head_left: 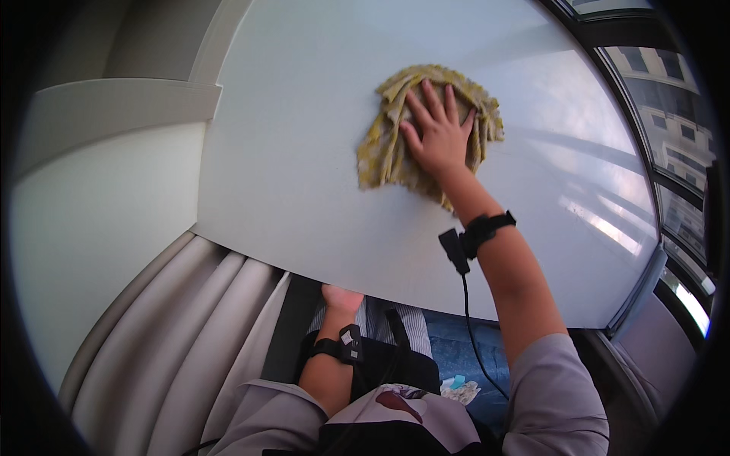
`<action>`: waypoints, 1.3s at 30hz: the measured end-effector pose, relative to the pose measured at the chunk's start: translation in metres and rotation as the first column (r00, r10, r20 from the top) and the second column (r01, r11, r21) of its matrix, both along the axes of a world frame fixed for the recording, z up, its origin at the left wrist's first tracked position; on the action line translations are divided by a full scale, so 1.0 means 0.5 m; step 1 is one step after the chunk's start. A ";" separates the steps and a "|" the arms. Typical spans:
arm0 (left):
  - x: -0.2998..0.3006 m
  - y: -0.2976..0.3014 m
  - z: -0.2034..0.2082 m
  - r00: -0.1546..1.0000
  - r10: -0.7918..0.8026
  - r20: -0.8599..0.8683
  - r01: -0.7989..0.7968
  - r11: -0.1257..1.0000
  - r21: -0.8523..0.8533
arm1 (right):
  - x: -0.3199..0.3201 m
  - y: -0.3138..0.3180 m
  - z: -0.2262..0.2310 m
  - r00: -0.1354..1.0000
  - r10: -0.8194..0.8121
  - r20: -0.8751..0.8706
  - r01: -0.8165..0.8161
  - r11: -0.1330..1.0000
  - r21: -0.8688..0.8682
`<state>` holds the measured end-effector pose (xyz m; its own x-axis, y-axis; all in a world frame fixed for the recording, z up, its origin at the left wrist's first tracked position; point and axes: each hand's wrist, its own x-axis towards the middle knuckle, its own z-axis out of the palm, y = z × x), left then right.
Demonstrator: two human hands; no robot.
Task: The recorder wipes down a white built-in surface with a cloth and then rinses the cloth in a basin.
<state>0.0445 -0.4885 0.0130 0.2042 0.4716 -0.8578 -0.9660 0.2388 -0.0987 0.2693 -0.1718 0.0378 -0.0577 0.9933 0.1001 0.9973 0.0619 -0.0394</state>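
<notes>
A yellow-green and beige patterned cleaning cloth [380, 156] lies rumpled on the white tabletop [304, 152], right of the middle. My right hand [439, 137] rests flat on top of it, palm down with fingers spread, pressing rather than gripping. Folds of the cloth bunch around the fingers, and one corner trails toward the lower left. At the table's near edge is my left hand [342, 298]; only the wrist and the base of the palm show, and its fingers are hidden beneath the edge.
Windows with dark frames [646, 137] run along the right side. A pale raised panel [129, 106] borders the tabletop at left, with light curtain folds [175, 327] below. A black cable [475, 334] hangs from the band on my right forearm. Crumpled tissue [461, 391] lies on blue fabric.
</notes>
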 end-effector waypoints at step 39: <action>-0.135 0.002 0.039 0.912 -0.363 -0.190 0.358 0.932 -0.062 | 0.014 -0.361 0.053 0.976 0.144 -0.161 -0.171 0.971 -0.166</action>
<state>-0.0229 -0.4875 0.0324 0.1835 0.3748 -0.9087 -0.8156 0.5741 0.0721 0.2763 -0.3525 0.0645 -0.2129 0.9754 -0.0579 0.9580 0.1967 -0.2088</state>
